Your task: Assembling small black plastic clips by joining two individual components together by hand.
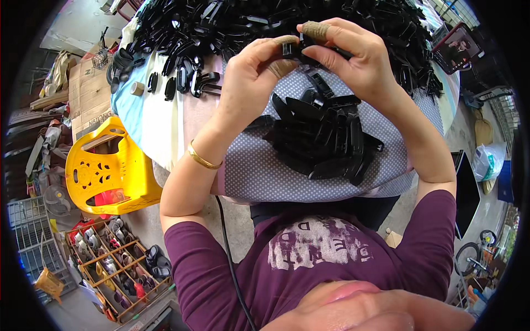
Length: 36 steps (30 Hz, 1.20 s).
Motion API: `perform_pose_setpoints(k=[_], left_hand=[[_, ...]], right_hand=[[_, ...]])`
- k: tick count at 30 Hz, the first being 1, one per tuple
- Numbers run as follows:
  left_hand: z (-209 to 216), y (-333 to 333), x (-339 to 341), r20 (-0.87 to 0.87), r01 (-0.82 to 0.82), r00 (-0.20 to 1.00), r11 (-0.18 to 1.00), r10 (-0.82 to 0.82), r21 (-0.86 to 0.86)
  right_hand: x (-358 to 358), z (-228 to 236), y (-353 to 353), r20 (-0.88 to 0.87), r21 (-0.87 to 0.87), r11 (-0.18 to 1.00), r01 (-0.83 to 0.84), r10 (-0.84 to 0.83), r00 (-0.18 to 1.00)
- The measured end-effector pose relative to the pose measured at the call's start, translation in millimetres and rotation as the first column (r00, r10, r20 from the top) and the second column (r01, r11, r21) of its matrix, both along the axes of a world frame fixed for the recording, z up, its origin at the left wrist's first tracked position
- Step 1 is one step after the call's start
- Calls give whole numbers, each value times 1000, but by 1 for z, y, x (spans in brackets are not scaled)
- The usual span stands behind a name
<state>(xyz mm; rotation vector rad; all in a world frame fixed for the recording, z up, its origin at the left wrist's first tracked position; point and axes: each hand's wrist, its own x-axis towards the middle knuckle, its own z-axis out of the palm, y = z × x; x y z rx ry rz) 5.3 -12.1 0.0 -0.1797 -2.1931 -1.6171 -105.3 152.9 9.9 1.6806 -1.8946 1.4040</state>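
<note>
Above the table's near side, my left hand (pixel 251 77) and my right hand (pixel 356 58) meet with fingers closed on a small glossy black plastic clip (pixel 289 51). Part of the clip is hidden by my fingers. Tan wrappings cover some fingertips on both hands. Below them a loose heap of similar black clips (pixel 326 135) lies on a grey dotted cloth (pixel 248 165). A much larger pile of black pieces (pixel 221 27) spreads over the far side of the table, behind my hands.
A yellow plastic chair (pixel 141 171) stands left of the table. On the table's left lie a small tape roll (pixel 137 88) and a few single clips. A phone (pixel 457 48) is propped at the far right. A shoe rack (pixel 118 265) stands at the lower left.
</note>
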Motion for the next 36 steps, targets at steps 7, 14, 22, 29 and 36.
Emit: perform_pose_setpoints(k=[7,14,22,29,36], left_hand=[[7,4,4,-29,-123,992,992,122,-18],[7,0,6,19,-110,994,993,110,-36],[5,10,6,31,38,998,952,-50,304],[7,-3,1,-33,64,998,913,-56,402],[8,-3,6,-145,91,988,972,-61,215]], right_hand=[[9,-3,-5,-40,17,1000,24,-24,999],[14,-4,-8,-194,-40,997,59,-66,979],[19,0,-9,-302,-54,989,140,-150,942],[13,-4,-11,-12,110,980,163,-162,987],[19,-8,-8,99,171,985,-7,-10,995]])
